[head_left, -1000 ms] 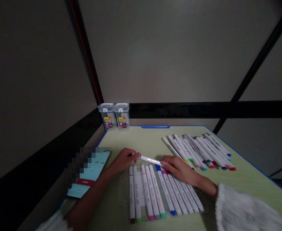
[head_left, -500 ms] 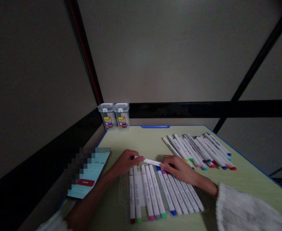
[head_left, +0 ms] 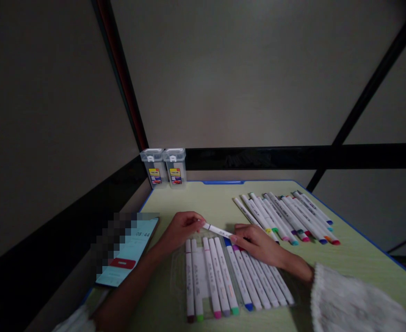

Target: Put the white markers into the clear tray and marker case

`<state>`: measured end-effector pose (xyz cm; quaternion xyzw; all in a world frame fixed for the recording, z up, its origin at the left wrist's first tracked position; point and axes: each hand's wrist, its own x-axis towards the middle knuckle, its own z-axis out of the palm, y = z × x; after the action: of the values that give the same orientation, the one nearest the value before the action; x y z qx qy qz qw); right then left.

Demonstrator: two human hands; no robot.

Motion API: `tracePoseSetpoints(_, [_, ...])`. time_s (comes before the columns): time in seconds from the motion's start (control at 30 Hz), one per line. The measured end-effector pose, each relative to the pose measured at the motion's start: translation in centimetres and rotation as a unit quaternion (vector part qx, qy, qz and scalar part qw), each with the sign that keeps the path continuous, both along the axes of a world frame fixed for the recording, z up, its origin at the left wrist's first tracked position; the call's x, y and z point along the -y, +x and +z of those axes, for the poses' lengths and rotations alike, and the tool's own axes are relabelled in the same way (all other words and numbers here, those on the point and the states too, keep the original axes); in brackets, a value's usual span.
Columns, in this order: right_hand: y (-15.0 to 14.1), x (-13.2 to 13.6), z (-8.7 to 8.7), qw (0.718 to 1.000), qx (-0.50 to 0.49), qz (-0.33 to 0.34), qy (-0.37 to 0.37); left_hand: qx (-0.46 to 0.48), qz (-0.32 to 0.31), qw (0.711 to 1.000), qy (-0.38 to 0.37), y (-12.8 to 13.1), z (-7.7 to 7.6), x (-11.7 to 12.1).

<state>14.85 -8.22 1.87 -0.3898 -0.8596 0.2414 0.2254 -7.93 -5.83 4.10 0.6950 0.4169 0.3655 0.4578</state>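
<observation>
A white marker (head_left: 218, 230) with a dark ring near its left end spans the gap between my two hands, sloping down to the right. My left hand (head_left: 185, 227) is closed, pinching the marker's left end with thumb and fingertips. The other end is gripped by my right hand (head_left: 256, 240), its thumb along the barrel. Below them lies a clear plastic case (head_left: 177, 272) with a row of white markers (head_left: 220, 281) in it, their lower caps maroon, green, pink, grey and blue. My right hand covers the upper ends of several of these.
A loose pile of white markers (head_left: 286, 216) with coloured caps lies at the right. Two clear lidded boxes (head_left: 164, 168) stand at the back left corner. On the left, a phone (head_left: 128, 253) with a lit screen rests beside my left forearm. The table (head_left: 203, 198) has a blue edge.
My left hand has shifted slightly up and to the left along the marker, and the dark ring near its left end now shows. My right hand has hardly moved.
</observation>
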Motion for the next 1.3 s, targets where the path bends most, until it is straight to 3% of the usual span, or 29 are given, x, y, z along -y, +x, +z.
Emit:
tracePoseSetpoints(0.23, [-0.1, 0.1, 0.2, 1.0, 0.003, -0.001, 0.005, 0.053, 0.039, 0.997, -0.043, 0.2, -0.2, -0.2])
tracePoseSetpoints(0.77, [-0.1, 0.2, 0.4, 1.0, -0.006, -0.003, 0.016, 0.041, 0.152, 0.987, -0.027, -0.7, -0.6, -0.5])
tracePoseSetpoints(1.3, [-0.1, 0.5, 0.3, 0.998, 0.057, -0.008, 0.038, -0.029, 0.018, 0.997, -0.069, -1.2, -1.4, -1.2])
